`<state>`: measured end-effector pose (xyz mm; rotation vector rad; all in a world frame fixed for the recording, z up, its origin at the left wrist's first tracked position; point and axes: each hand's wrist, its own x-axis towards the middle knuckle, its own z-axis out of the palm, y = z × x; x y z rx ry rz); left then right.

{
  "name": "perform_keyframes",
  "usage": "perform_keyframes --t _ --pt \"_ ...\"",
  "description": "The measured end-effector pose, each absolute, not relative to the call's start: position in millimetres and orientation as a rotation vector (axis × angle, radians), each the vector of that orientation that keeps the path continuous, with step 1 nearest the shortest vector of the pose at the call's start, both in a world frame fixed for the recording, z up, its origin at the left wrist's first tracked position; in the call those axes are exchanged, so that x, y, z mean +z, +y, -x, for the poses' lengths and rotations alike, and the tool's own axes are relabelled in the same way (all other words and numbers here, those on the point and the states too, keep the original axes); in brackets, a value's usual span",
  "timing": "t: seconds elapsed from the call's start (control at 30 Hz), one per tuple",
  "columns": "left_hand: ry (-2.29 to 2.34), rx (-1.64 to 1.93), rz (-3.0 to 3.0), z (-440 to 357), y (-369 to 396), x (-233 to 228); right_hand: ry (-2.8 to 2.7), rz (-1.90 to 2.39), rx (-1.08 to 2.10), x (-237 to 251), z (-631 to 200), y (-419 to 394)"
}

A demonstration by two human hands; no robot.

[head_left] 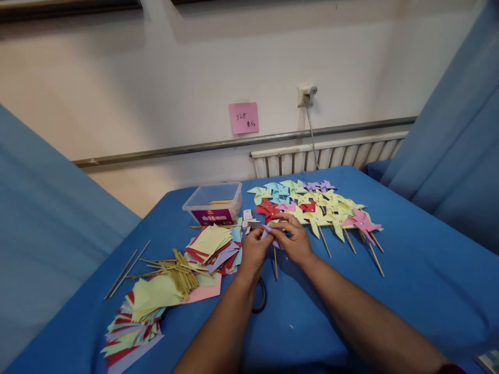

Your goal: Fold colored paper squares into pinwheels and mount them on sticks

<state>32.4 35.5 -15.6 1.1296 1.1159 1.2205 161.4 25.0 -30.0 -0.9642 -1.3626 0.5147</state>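
Between my two hands is a piece of purple paper point(266, 231), partly folded and mostly covered by my fingers. My left hand point(254, 250) pinches it from the left. On the other side my right hand point(295, 240) grips the same paper, thumb and fingers meeting on it. Just below them a thin wooden stick point(275, 264) points down toward me; I cannot tell whether it touches the paper. Finished paper pinwheels on sticks, such as a pink pinwheel point(362, 222) and a red pinwheel point(267, 209), lie behind and to the right.
A clear plastic box point(212, 212) with sticks stands at the back left, small white boxes point(248, 218) beside it. Colored paper squares point(212, 244), a bundle of sticks point(181, 272) and fanned paper sheets point(132, 332) lie left. Scissors' black handle point(263, 296) shows by my left forearm.
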Motion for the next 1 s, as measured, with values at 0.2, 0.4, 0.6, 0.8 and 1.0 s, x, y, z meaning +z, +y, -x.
perform_keyframes --t 0.2,0.4,0.6,0.8,1.0 --pt "1.038 1.213 -0.723 -29 36 -7 -1.168 1.041 0.643 -34 -160 24" --pt "1.045 1.271 -0.594 -27 38 -3 -1.353 1.163 0.673 -43 -152 23" --pt "1.018 1.270 -0.579 -29 36 0 -1.393 1.174 0.665 -46 -154 26" --pt "1.007 1.279 -0.578 -27 37 -1 -1.416 1.141 0.616 -44 -155 29" --pt "1.010 1.259 -0.599 -27 39 -3 -1.395 1.103 0.685 -45 -154 29"
